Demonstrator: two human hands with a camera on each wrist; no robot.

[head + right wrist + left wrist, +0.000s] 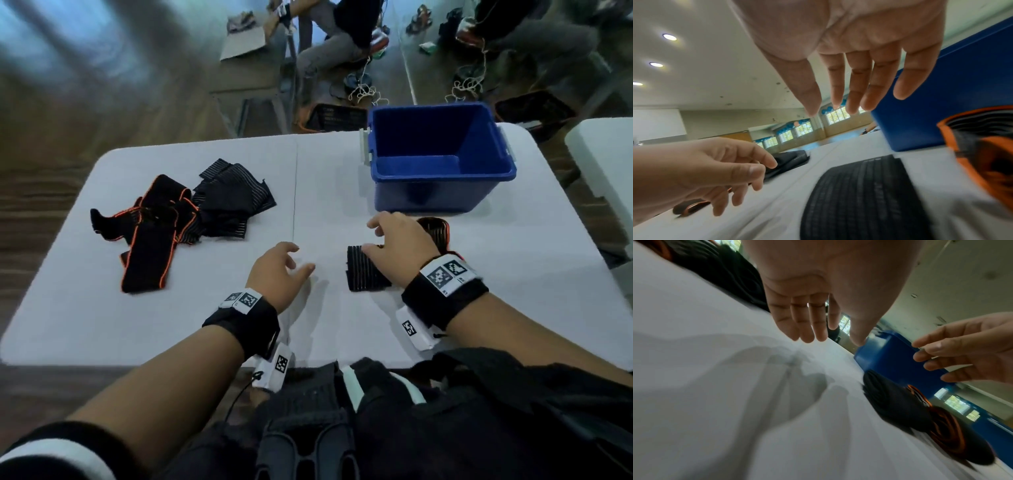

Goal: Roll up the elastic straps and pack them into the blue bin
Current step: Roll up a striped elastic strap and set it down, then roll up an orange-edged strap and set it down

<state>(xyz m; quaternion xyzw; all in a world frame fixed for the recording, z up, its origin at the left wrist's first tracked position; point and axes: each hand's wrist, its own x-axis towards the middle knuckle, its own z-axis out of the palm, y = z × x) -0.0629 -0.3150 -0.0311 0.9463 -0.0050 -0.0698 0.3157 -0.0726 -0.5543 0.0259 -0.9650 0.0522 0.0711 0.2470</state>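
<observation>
Right hand (399, 243) spread loose above ribbed black rolled strap (364, 274), holding nothing; left hand (279, 270) relaxed, empty. Orange-edged roll (436, 229) half hidden behind right hand. Glossy blue bin (438, 192) beyond; limp strap pile (178, 219) far left.

One blue bin (442, 192) on the desk (329, 178) — two rolled straps near it, one grey-striped (363, 274), one orange-edged (436, 230) — plus a loose strap heap (178, 219), count unclear.
</observation>
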